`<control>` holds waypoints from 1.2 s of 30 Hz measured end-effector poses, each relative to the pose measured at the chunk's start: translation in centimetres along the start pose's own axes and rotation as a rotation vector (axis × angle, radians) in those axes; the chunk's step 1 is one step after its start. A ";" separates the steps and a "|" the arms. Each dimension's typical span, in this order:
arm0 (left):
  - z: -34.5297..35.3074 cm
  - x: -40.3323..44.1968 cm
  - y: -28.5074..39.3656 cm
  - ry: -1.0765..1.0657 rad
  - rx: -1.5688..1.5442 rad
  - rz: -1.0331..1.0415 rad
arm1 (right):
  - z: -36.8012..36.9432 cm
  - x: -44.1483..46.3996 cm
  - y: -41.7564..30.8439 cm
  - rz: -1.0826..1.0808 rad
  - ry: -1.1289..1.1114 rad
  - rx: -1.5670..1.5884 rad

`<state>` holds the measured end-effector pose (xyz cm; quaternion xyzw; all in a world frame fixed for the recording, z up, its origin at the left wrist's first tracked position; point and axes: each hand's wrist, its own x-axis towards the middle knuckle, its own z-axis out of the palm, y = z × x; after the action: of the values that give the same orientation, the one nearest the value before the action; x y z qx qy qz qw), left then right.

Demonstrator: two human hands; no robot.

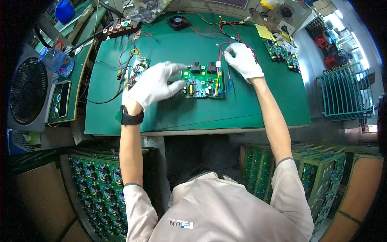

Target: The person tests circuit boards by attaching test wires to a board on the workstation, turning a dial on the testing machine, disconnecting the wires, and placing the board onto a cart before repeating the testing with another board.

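A green circuit board (201,82) with black connectors and small parts lies on the green table mat (169,117). White-gloved, my left hand (157,84) is at the board's left edge, thumb and fingers spread apart, with nothing seen between them. My right hand (243,60), also gloved, is up and to the right of the board with its fingers bent together at the red wires (221,50); whatever it grips is too small to make out. Yellow and blue wires (229,85) run at the board's right side. Another board with wires (139,68) lies partly behind my left hand.
A small black fan (178,22) lies at the back of the mat. More boards (278,50) sit at the right back. Phone (64,99), bottle (56,61) and large fan (28,90) are at the left. Racks of boards (98,189) stand below the table edge.
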<state>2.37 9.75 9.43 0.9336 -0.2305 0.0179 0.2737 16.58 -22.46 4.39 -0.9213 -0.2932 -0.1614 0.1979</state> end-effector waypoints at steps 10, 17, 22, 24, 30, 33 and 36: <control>1.9 6.9 -2.1 0.132 -0.099 0.062 | -3.9 -1.3 -1.4 0.006 -0.033 0.076; 3.1 5.0 -1.1 -0.079 -0.027 0.069 | -4.7 -1.0 -1.7 -0.119 -0.112 0.037; 4.3 4.3 -0.2 -0.048 0.141 0.087 | -5.1 -0.6 -3.9 -0.134 -0.198 0.082; 4.9 4.2 -0.4 -0.030 0.174 0.087 | -4.9 -0.6 -4.2 -0.133 -0.181 0.106; 5.2 4.0 -0.4 -0.017 0.176 0.077 | -4.4 -0.4 -3.8 -0.173 -0.154 0.040; 5.8 3.9 -0.8 0.014 0.184 0.088 | -4.1 -0.7 -3.8 -0.120 -0.142 0.043; 6.1 3.8 -0.9 0.049 0.180 0.105 | -4.0 -0.8 -3.8 -0.094 -0.172 0.053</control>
<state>5.64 5.65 4.38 0.9403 -0.2700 0.0756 0.1930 12.98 -21.87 8.60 -0.9115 -0.3560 -0.0827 0.1884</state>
